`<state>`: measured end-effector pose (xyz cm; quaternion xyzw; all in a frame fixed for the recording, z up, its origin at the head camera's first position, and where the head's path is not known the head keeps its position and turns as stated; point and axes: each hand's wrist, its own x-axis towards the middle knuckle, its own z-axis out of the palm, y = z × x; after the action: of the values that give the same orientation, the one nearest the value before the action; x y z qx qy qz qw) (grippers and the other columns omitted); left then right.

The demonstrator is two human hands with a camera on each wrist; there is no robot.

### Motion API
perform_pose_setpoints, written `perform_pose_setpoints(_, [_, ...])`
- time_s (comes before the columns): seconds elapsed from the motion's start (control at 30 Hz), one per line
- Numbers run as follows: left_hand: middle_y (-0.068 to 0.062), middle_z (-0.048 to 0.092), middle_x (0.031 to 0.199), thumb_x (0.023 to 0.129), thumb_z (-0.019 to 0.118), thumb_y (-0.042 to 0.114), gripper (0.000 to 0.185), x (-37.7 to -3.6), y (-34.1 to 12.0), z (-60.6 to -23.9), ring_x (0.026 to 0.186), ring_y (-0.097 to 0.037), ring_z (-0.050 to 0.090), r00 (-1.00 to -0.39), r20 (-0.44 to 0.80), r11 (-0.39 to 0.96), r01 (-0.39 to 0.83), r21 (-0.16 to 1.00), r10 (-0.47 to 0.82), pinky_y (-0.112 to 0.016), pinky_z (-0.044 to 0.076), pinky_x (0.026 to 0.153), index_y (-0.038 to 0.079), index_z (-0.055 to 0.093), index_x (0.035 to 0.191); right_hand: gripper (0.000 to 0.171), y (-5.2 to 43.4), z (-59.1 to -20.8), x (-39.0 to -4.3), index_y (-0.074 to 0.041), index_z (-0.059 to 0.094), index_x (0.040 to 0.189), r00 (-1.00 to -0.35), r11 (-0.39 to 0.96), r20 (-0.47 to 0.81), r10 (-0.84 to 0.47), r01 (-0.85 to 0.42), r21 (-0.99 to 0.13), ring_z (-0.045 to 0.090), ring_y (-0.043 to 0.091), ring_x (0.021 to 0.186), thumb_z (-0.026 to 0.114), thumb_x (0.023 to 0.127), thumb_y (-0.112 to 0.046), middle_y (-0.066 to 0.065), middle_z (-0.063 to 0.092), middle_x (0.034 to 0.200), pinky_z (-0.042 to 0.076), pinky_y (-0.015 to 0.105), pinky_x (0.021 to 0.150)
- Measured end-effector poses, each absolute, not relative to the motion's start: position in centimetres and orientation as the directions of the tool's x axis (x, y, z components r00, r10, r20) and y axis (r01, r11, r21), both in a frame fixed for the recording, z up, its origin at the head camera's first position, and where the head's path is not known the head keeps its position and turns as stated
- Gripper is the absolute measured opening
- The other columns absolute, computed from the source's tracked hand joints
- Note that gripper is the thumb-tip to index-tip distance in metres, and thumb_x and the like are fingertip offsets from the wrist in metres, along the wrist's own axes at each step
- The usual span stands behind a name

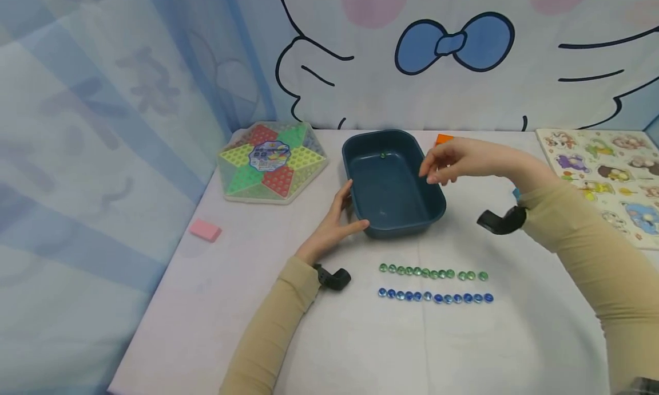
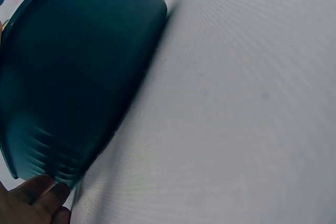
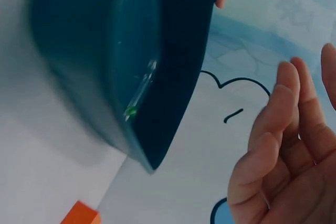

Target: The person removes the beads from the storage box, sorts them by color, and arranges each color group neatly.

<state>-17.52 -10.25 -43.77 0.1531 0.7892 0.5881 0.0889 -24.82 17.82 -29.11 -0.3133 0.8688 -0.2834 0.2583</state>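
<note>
Fingers of my left hand [image 1: 334,223] lie straight along the near left corner of the dark blue tub [image 1: 407,220], thumb against its front wall, steadying it without curling round it. My right hand [image 1: 453,161] hovers above the tub's right rim, fingers loosely spread and holding nothing; the right wrist view shows the palm bare. Inside the tub, close to its far wall, sits one green marble [image 1: 382,154]. Just in front of the tub, on the white table [image 1: 360,349], runs a row of green marbles [image 1: 432,273], and right behind that, nearer to me, a row of blue marbles [image 1: 435,296]. Left of the tub lies a hexagonal Chinese checkers board [image 1: 272,161], and further left and nearer, a pink eraser [image 1: 205,230]. An orange block [image 1: 444,138] peeks out behind the tub's far right corner. Well to the right of the tub rests an animal peg puzzle [image 1: 607,177].
</note>
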Motion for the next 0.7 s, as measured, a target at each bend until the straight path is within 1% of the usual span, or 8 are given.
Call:
perform_pose_setpoints(0.07, [-0.007, 0.008, 0.155, 0.085, 0.065, 0.019, 0.091, -17.5, -10.2, -43.8, 0.142, -0.027, 0.013, -0.935, 0.039, 0.256, 0.136, 0.957, 0.352, -0.050, 0.010, 0.114, 0.030, 0.001, 0.149, 0.028, 16.8, -29.2, -25.7, -0.003, 0.059, 0.109, -0.693, 0.617, -0.230, -0.683, -0.380, -0.689, 0.056, 0.028, 0.077, 0.062, 0.089, -0.023, 0.011, 0.059, 0.088, 0.050, 0.031, 0.066])
perform_pose_setpoints(0.17, [-0.002, 0.011, 0.155, 0.084, 0.067, 0.025, 0.090, -17.7, -10.2, -44.3, 0.141, -0.023, 0.015, -0.941, 0.042, 0.252, 0.133, 0.958, 0.335, -0.049, 0.012, 0.114, 0.038, 0.003, 0.147, 0.029, 15.2, -29.5, -26.9, -0.004, 0.059, 0.110, -0.724, 0.582, -0.174, -0.668, -0.362, -0.728, 0.055, 0.033, 0.082, 0.061, 0.090, -0.025, 0.009, 0.060, 0.092, 0.051, 0.036, 0.068])
perform_pose_setpoints(0.27, [-0.001, 0.012, 0.154, 0.083, 0.068, 0.030, 0.090, -17.6, -10.3, -44.3, 0.141, -0.023, 0.017, -0.943, 0.047, 0.249, 0.135, 0.959, 0.330, -0.050, 0.013, 0.114, 0.042, 0.005, 0.146, 0.033, 13.8, -29.9, -28.1, -0.004, 0.059, 0.113, -0.752, 0.568, -0.140, -0.644, -0.348, -0.746, 0.054, 0.032, 0.085, 0.061, 0.089, -0.028, 0.010, 0.061, 0.096, 0.051, 0.040, 0.073])
perform_pose_setpoints(0.3, [0.000, 0.013, 0.154, 0.083, 0.068, 0.030, 0.089, -17.6, -10.3, -44.3, 0.141, -0.022, 0.017, -0.944, 0.047, 0.251, 0.134, 0.959, 0.327, -0.049, 0.013, 0.114, 0.043, 0.005, 0.145, 0.034, 13.3, -30.1, -28.5, -0.005, 0.059, 0.113, -0.761, 0.571, -0.133, -0.634, -0.345, -0.745, 0.055, 0.031, 0.085, 0.060, 0.090, -0.029, 0.010, 0.061, 0.097, 0.051, 0.040, 0.074])
perform_pose_setpoints(0.4, [0.000, 0.012, 0.154, 0.083, 0.068, 0.030, 0.089, -17.6, -10.3, -44.2, 0.141, -0.021, 0.017, -0.944, 0.036, 0.258, 0.125, 0.958, 0.327, -0.049, 0.013, 0.114, 0.043, 0.004, 0.145, 0.036, 12.2, -30.6, -29.7, -0.005, 0.060, 0.114, -0.795, 0.590, -0.120, -0.595, -0.331, -0.737, 0.055, 0.029, 0.085, 0.060, 0.089, -0.032, 0.009, 0.062, 0.095, 0.051, 0.037, 0.075])
perform_pose_setpoints(0.5, [0.000, 0.011, 0.154, 0.084, 0.066, 0.025, 0.090, -17.7, -10.3, -44.2, 0.141, -0.021, 0.016, -0.944, 0.020, 0.264, 0.112, 0.958, 0.328, -0.049, 0.013, 0.114, 0.040, 0.003, 0.146, 0.035, 11.2, -31.3, -30.6, -0.007, 0.061, 0.112, -0.837, 0.620, -0.107, -0.537, -0.305, -0.723, 0.057, 0.029, 0.085, 0.061, 0.088, -0.033, 0.006, 0.062, 0.092, 0.052, 0.030, 0.071])
perform_pose_setpoints(0.63, [-0.001, 0.007, 0.155, 0.085, 0.065, 0.021, 0.091, -17.8, -10.3, -44.3, 0.142, -0.022, 0.013, -0.942, 0.010, 0.258, 0.102, 0.961, 0.335, -0.050, 0.011, 0.114, 0.037, 0.001, 0.147, 0.033, 10.1, -32.6, -31.5, -0.004, 0.063, 0.110, -0.876, 0.649, -0.086, -0.474, -0.282, -0.707, 0.059, 0.022, 0.076, 0.062, 0.088, -0.029, 0.013, 0.063, 0.096, 0.050, 0.023, 0.063])
perform_pose_setpoints(0.7, [-0.003, 0.006, 0.155, 0.085, 0.064, 0.019, 0.091, -17.9, -10.3, -44.4, 0.142, -0.024, 0.012, -0.940, 0.012, 0.254, 0.104, 0.962, 0.341, -0.051, 0.009, 0.114, 0.035, 0.000, 0.148, 0.031, 9.7, -33.3, -31.9, -0.002, 0.063, 0.107, -0.892, 0.665, -0.076, -0.445, -0.272, -0.696, 0.059, 0.021, 0.073, 0.062, 0.089, -0.026, 0.018, 0.062, 0.099, 0.051, 0.024, 0.064])
